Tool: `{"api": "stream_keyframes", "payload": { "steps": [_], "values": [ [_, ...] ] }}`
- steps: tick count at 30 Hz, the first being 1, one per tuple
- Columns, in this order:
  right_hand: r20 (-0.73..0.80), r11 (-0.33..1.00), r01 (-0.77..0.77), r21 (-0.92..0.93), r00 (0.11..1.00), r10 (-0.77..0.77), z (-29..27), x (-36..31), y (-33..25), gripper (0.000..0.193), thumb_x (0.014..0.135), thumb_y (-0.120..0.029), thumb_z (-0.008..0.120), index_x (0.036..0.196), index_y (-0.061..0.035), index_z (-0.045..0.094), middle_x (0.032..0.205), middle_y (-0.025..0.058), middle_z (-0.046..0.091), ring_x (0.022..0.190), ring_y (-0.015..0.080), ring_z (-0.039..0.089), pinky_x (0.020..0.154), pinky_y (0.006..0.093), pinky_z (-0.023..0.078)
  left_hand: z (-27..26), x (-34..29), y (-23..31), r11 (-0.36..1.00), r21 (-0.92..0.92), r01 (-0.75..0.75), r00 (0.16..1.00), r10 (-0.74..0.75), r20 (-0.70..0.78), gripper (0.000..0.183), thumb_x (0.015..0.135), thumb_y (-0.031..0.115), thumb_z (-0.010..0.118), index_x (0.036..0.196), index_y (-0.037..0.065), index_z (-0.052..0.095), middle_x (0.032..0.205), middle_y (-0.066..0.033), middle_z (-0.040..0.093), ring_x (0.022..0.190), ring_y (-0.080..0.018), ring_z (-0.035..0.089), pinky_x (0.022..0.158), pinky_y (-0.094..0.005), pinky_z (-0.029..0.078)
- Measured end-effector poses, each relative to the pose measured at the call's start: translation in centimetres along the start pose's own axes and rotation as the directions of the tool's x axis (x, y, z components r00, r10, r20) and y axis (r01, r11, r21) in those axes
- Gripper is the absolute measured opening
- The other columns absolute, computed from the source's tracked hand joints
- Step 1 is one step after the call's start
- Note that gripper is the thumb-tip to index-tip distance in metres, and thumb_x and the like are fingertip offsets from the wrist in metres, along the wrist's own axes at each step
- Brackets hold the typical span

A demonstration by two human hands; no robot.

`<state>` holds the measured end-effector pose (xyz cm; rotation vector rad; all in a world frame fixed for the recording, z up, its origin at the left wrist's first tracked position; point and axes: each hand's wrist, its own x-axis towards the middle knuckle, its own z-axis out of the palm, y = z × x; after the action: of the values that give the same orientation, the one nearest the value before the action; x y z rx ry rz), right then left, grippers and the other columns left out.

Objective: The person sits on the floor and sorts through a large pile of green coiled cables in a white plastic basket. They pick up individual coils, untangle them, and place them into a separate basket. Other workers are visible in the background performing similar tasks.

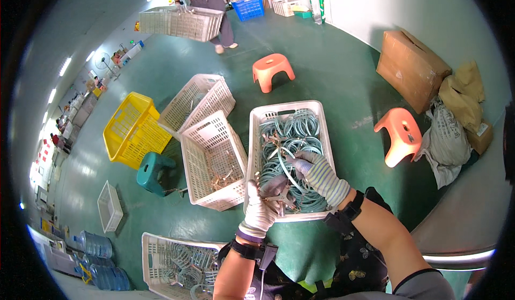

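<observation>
Left hand [261, 210]: gloved, closed round a grey metal tool [281, 197]; I can't tell its kind.
Right hand [323, 178]: gloved, pinching a pale ring [284, 169], apparently to steady it.
Pale ring: above teal rings [304, 124] in the front crate [254, 139], set where both hands reach.
Side crate [193, 163]: just left, holding coppery scraps [222, 181], seemingly kept handy.

Metal tool [282, 196] partly hidden by left hand [261, 208].
</observation>
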<state>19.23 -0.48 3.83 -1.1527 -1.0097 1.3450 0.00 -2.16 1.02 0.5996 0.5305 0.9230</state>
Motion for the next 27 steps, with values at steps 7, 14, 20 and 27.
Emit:
{"api": "stream_keyframes", "payload": {
  "steps": [7,14,20,27],
  "values": [
    [0.073,0.991,0.049,-0.126,0.997,-0.04,0.4,-0.6,-1.4,0.021,0.095,-0.014,0.06,0.107,-0.0021,0.072,0.071,-0.0023,0.061,0.059,0.0069,0.052,0.056,0.0237,0.043,-0.9,0.1,0.1,0.995,0.079,0.054,0.998,-0.054,0.008,0.09,0.083,0.076,0.054,0.129,-0.002,0.059,0.118,-0.0131,0.067,0.1,-0.0211,0.065,0.084,-0.0362,0.056],
    [0.159,0.641,0.075,-0.764,0.984,0.075,-2.1,1.1,1.8,0.03,0.092,-0.031,0.061,0.11,-0.0101,0.072,0.09,0.0184,0.072,0.082,0.0319,0.07,0.076,0.0416,0.053,-4.7,0.4,-0.4,0.966,0.235,0.107,0.994,-0.103,-0.027,0.082,0.084,0.068,0.063,0.135,0.005,0.051,0.113,-0.0079,0.068,0.094,-0.0193,0.067,0.08,-0.0368,0.06],
    [0.191,0.624,0.2,-0.755,0.978,-0.082,-1.3,0.4,2.8,0.026,0.091,-0.029,0.061,0.106,-0.0093,0.072,0.083,0.0154,0.072,0.074,0.0318,0.069,0.07,0.0422,0.052,-1.5,-0.8,0.6,0.923,0.376,-0.085,0.989,0.124,-0.079,0.097,0.085,0.053,0.073,0.151,0.0,0.026,0.129,-0.0141,0.058,0.099,-0.0253,0.066,0.075,-0.0387,0.06],
    [0.154,0.623,0.219,-0.751,0.976,-0.157,-1.8,0.2,3.1,0.026,0.091,-0.023,0.061,0.108,-0.0064,0.071,0.083,0.0172,0.071,0.075,0.0316,0.069,0.072,0.0413,0.053,-0.1,-0.2,2.0,0.911,0.391,-0.128,0.986,0.16,-0.049,0.102,0.086,0.051,0.072,0.152,-0.006,0.018,0.135,-0.022,0.052,0.105,-0.0312,0.065,0.078,-0.0424,0.059]
  ]
}}
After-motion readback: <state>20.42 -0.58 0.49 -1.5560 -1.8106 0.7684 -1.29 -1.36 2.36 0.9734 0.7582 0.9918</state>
